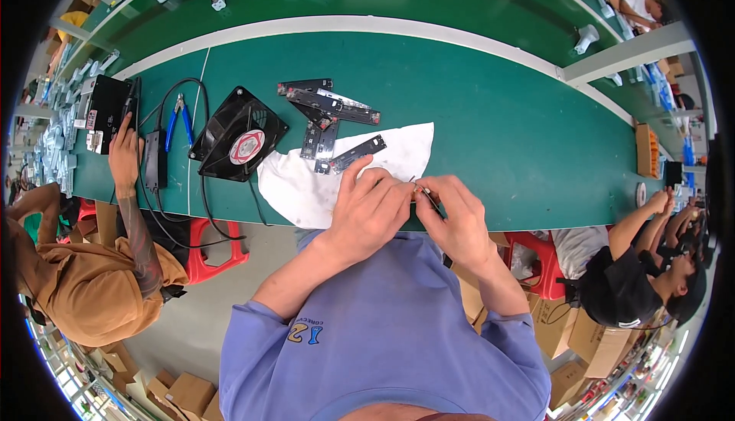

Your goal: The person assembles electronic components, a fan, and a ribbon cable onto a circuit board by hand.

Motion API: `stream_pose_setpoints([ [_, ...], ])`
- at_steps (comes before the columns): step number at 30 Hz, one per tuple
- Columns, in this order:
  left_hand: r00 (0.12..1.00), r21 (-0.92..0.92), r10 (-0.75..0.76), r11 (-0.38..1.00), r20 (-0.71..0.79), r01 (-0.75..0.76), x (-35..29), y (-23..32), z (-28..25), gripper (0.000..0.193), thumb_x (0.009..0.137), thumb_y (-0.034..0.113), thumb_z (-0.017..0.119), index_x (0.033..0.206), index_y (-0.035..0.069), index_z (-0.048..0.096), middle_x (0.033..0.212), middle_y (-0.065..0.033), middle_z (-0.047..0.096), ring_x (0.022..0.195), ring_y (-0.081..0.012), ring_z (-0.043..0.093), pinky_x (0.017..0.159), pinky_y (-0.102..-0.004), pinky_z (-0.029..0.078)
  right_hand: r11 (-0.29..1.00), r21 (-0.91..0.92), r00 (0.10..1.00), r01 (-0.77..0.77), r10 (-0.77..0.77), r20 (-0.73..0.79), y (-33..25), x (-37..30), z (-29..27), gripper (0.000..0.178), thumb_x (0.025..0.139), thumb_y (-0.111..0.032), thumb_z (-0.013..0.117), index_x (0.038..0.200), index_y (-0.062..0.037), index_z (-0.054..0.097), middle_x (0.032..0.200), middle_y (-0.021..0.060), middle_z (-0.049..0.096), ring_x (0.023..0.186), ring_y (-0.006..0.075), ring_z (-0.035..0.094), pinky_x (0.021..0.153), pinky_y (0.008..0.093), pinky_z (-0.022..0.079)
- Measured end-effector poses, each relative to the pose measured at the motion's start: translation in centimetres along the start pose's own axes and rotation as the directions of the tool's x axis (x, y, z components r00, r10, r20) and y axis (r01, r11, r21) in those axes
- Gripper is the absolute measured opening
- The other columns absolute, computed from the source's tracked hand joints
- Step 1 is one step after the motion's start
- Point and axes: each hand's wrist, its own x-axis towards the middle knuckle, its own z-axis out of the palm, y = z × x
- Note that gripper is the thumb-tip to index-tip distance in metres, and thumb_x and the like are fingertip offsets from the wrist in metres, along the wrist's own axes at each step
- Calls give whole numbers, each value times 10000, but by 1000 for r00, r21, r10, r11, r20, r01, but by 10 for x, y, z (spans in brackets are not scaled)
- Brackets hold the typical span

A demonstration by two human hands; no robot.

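My left hand [373, 203] and my right hand [457, 210] meet at the table's near edge, fingers pinched together. Between the fingertips is a thin dark strip [436, 205], mostly covered, with a small light end by the left fingers; its kind does not show. Under and beyond my left hand lies a crumpled white cloth [298, 190]. One black circuit board strip [360, 153] rests on the cloth just past my left fingers. Behind it, several similar black boards [318, 101] lie in a loose, overlapping pile.
Left of the cloth stands a black fan [239, 134] with its cable. Farther left are blue-handled pliers [180, 121], a black power adapter [155, 159] and a black box [107, 107], touched by a co-worker's hand [125, 157]. Another person [635, 275] works at right. A raised green shelf [367, 0] runs behind.
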Motion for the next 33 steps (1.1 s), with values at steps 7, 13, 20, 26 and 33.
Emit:
stream_pose_setpoints([
  [7,1000,-18,6,1000,13,-6,-5,-4,-1,312,783,-30,786,1074,50,708,955,-41,705,949,-237,664,1125,-507,454,998,-16,997,60,-60,-44,2,2,7,231,900,30,756,1119,18,684,968,150,702,783,315,713,663,394,585],
  [13,999,16,33,999,-4,-33,-6,-3,2,313,782,-33,795,1069,44,698,950,-45,695,949,-240,662,1103,-508,477,988,-79,991,132,-134,-29,4,3,4,239,886,32,768,1108,20,680,952,144,698,782,311,711,665,395,586],
  [20,999,30,53,998,1,-53,-7,-3,2,320,782,-19,814,1072,45,696,935,-41,677,947,-234,660,1104,-505,477,982,-95,985,165,-169,-37,5,6,6,249,841,54,775,1066,21,672,928,140,692,756,310,697,650,395,579],
  [26,998,43,56,998,-1,-56,-7,-2,2,316,782,-8,823,1067,46,699,928,-39,677,940,-231,661,1115,-499,469,983,-72,984,172,-175,-43,5,8,5,252,815,63,778,1039,21,671,881,137,682,718,308,683,621,396,566],
  [33,998,47,57,997,-13,-56,-7,-3,3,285,780,-5,822,1032,50,701,927,-31,678,931,-223,661,1122,-491,462,981,-65,983,181,-183,-34,9,7,7,247,811,61,782,1026,15,669,873,136,681,724,306,684,620,397,564],
])
